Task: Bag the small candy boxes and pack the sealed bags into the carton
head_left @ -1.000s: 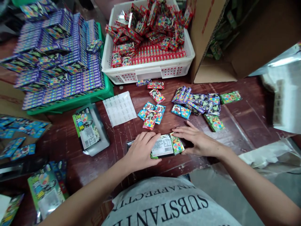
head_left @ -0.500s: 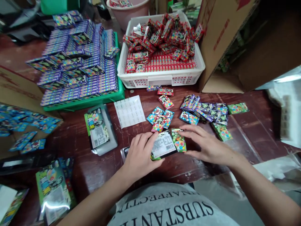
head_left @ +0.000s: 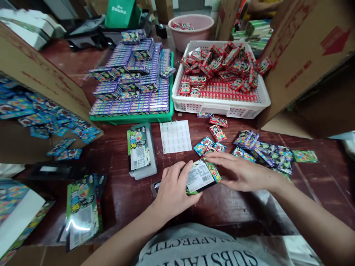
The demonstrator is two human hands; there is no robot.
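Observation:
My left hand (head_left: 174,190) is closed around a black-and-green printed package (head_left: 200,178) with a white barcode label, low over the table. My right hand (head_left: 241,171) grips a small green packet (head_left: 214,171) by its right side. That packet lies against the package's right end, partly covered by it; whether it is inside cannot be made out. Just beyond my hands lie blue packets (head_left: 203,146) and a red packet (head_left: 217,133). A pile of purple packets (head_left: 266,151) is to the right, with a green packet (head_left: 305,156) past it.
Behind stand a green tray (head_left: 124,119) of stacked purple boxes and a white basket (head_left: 222,107) of red boxes. A sticker sheet (head_left: 175,136) and a clear plastic case (head_left: 151,162) lie left of centre. Cardboard boxes (head_left: 302,70) flank the table. Finished-looking packages (head_left: 83,210) sit front left.
The green packet and the package have come together, the packet now partly covered at the package's right end. My right hand has moved in closer. The camera view has shifted left.

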